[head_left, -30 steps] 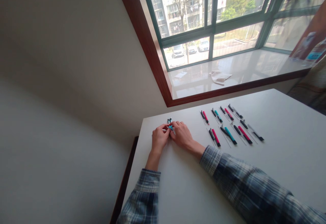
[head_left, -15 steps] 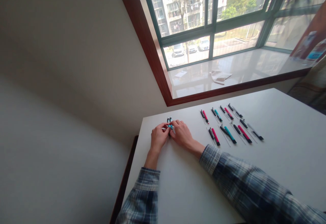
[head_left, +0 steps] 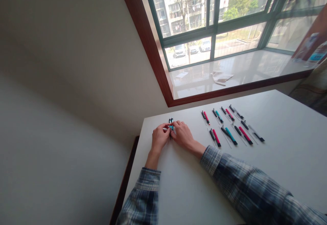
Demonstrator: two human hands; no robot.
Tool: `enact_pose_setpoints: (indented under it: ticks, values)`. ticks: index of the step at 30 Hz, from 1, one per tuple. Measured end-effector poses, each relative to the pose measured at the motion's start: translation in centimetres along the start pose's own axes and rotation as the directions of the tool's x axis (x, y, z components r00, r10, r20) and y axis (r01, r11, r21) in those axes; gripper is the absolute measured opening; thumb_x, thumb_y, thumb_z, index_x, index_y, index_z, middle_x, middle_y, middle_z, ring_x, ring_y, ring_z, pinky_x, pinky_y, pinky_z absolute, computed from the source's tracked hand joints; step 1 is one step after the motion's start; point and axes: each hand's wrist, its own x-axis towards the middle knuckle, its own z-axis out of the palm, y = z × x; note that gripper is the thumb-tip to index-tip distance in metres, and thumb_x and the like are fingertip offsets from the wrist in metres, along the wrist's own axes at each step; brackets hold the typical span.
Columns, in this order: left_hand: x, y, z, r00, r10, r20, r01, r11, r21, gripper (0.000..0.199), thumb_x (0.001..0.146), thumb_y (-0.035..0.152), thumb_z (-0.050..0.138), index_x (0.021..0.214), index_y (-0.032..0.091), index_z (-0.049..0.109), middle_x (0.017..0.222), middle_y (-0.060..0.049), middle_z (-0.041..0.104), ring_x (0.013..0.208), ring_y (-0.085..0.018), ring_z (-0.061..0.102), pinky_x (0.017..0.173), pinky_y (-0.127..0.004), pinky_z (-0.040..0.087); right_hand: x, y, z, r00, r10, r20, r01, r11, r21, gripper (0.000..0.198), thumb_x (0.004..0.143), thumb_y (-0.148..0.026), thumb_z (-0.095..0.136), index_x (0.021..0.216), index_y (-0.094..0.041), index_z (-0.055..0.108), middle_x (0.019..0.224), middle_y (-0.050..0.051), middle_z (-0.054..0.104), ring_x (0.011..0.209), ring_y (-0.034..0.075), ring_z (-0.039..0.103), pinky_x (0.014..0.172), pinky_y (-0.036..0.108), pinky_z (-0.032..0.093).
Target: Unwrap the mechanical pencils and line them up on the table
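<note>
At the far left corner of the white table (head_left: 194, 180), my left hand (head_left: 161, 137) and my right hand (head_left: 182, 133) meet fingertip to fingertip. Between them are two slim pens (head_left: 171, 119) with blue and black barrels, lying side by side, their dark tops sticking out past my fingers. Both hands are closed, thumbs and fingers pinching at the blue part of the pens. My fingers cover most of the barrels, so the exact grip of each hand is partly hidden.
To the right lie two rows of pen parts: pink barrels (head_left: 245, 135), blue barrels (head_left: 231, 136), black pieces (head_left: 212, 135) and thin refills. Behind the table, a window sill (head_left: 199, 85) holds a crumpled cloth (head_left: 221, 77) and a bottle (head_left: 317, 54). A wall stands at the left.
My hands stay at nearly the same spot, with only small finger shifts around the pens. The whole view has drifted very slightly.
</note>
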Motion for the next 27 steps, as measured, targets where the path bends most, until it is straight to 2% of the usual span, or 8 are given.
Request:
enact_pose_setpoints:
  ticks: [7,13,17,21,23,25,27]
  values:
    - [0.2,-0.6,0.1,1.0,0.017,-0.014,-0.017,1.0,-0.022,0.023,0.088,0.027,0.062,0.108,0.025,0.074,0.093,-0.003,0.079,0.078,-0.019,0.073,0.074,-0.028,0.053,0.4,-0.2,-0.2,1.0,0.007,-0.011,-0.006,0.999,0.047,0.024,0.099,-0.024,0.055,0.121,-0.019,0.063,0.116,0.01,0.068,0.105,0.024,0.059,0.089,0.032,0.045]
    - [0.5,-0.8,0.3,0.999,0.01,-0.041,-0.011,1.0,-0.015,0.028,0.088,0.029,0.062,0.114,0.026,0.072,0.095,-0.002,0.078,0.074,-0.017,0.07,0.071,-0.026,0.053,0.7,1.7,-2.8,0.996,-0.082,-0.025,0.085,0.988,0.126,0.035,0.096,-0.02,0.059,0.131,-0.019,0.06,0.122,0.01,0.068,0.113,0.023,0.06,0.098,0.035,0.045]
    - [0.7,-1.1,0.6,0.994,0.01,-0.106,-0.008,1.0,0.017,0.028,0.088,0.029,0.061,0.113,0.025,0.073,0.096,-0.001,0.077,0.07,-0.016,0.067,0.07,-0.026,0.051,0.1,5.7,-5.8,0.982,-0.171,-0.084,0.181,0.974,0.136,0.035,0.095,-0.017,0.059,0.129,-0.02,0.062,0.113,0.007,0.072,0.11,0.022,0.061,0.098,0.036,0.047]
    - [0.8,-1.9,1.4,0.981,0.056,-0.185,-0.054,0.998,0.017,0.025,0.088,0.029,0.06,0.109,0.024,0.073,0.098,-0.002,0.076,0.071,-0.016,0.066,0.07,-0.027,0.051,-1.7,11.2,-9.0,0.961,-0.199,-0.194,0.221,0.97,0.1,0.031,0.095,-0.017,0.057,0.125,-0.021,0.065,0.103,0.007,0.075,0.105,0.025,0.065,0.096,0.041,0.049]
    - [0.8,-2.4,1.9,0.973,0.076,-0.216,-0.078,0.997,-0.001,0.023,0.089,0.029,0.059,0.106,0.024,0.074,0.097,-0.002,0.075,0.071,-0.016,0.065,0.069,-0.027,0.051,-2.9,13.7,-10.3,0.957,-0.181,-0.225,0.204,0.976,0.082,0.029,0.095,-0.019,0.057,0.122,-0.021,0.067,0.1,0.007,0.076,0.101,0.026,0.066,0.092,0.042,0.051]
    - [0.7,-2.8,2.6,0.968,0.096,-0.234,-0.103,0.994,-0.022,0.021,0.09,0.03,0.059,0.103,0.024,0.075,0.095,-0.003,0.074,0.071,-0.016,0.064,0.069,-0.027,0.051,-4.0,15.7,-11.3,0.969,-0.166,-0.183,0.181,0.981,0.07,0.026,0.096,-0.024,0.057,0.12,-0.023,0.069,0.097,0.006,0.076,0.093,0.027,0.067,0.087,0.043,0.052]
    - [0.6,-3.0,3.2,0.963,0.125,-0.239,-0.137,0.99,-0.035,0.02,0.09,0.03,0.059,0.101,0.023,0.075,0.095,-0.003,0.073,0.071,-0.016,0.063,0.068,-0.027,0.051,-4.9,17.1,-12.0,0.979,-0.177,-0.102,0.184,0.98,0.07,0.027,0.095,-0.031,0.061,0.121,-0.025,0.069,0.099,0.006,0.077,0.094,0.028,0.067,0.089,0.046,0.052]
